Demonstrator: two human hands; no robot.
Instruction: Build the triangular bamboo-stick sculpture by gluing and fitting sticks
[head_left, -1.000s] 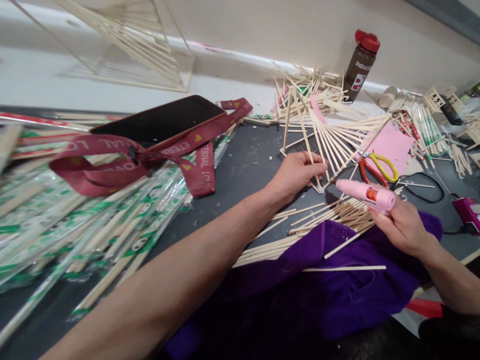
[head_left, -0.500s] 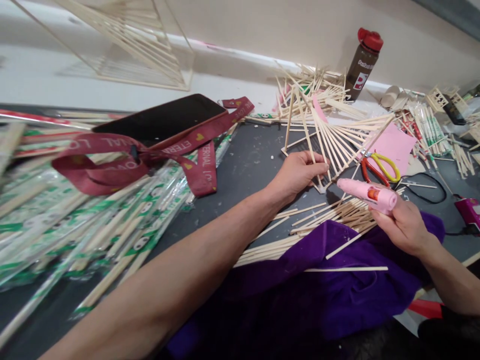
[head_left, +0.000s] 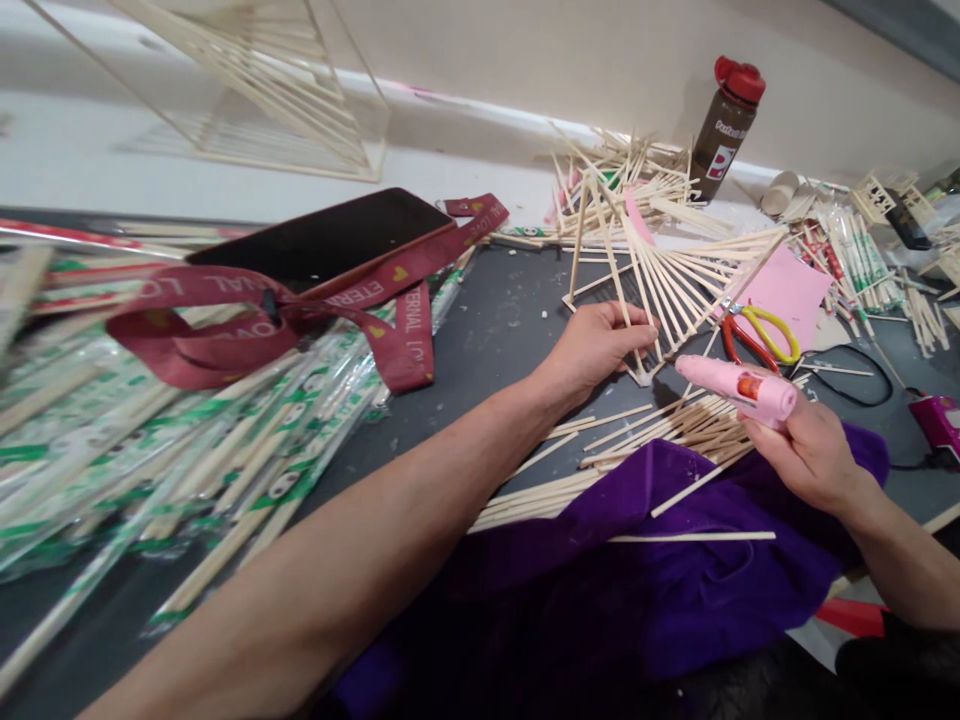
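My left hand [head_left: 602, 343] pinches a thin stick of a fan-shaped frame [head_left: 673, 283] built from wooden sticks, near its lower corner. In my right hand [head_left: 808, 448] is a pink glue gun [head_left: 739, 387], its nozzle pointing left toward that corner, a little apart from it. Loose wooden sticks [head_left: 690, 425] lie just below the frame, some resting on purple cloth [head_left: 697, 580]. Right of the frame are scissors [head_left: 761, 335] with red and yellow handles, beside pink paper [head_left: 787, 290]. My fingers partly hide the gripped stick.
Wrapped chopsticks [head_left: 217, 460] cover the left side, with a phone [head_left: 322, 235] and a red lanyard [head_left: 202, 325] on top. A dark bottle [head_left: 727, 130] with a red lid stands by the wall. Behind the phone is another stick frame [head_left: 285, 110]. A black cord [head_left: 862, 400] curls at right.
Hardly anything differs. The glue gun has shifted very slightly in my right hand, while my left hand keeps its place on the frame.
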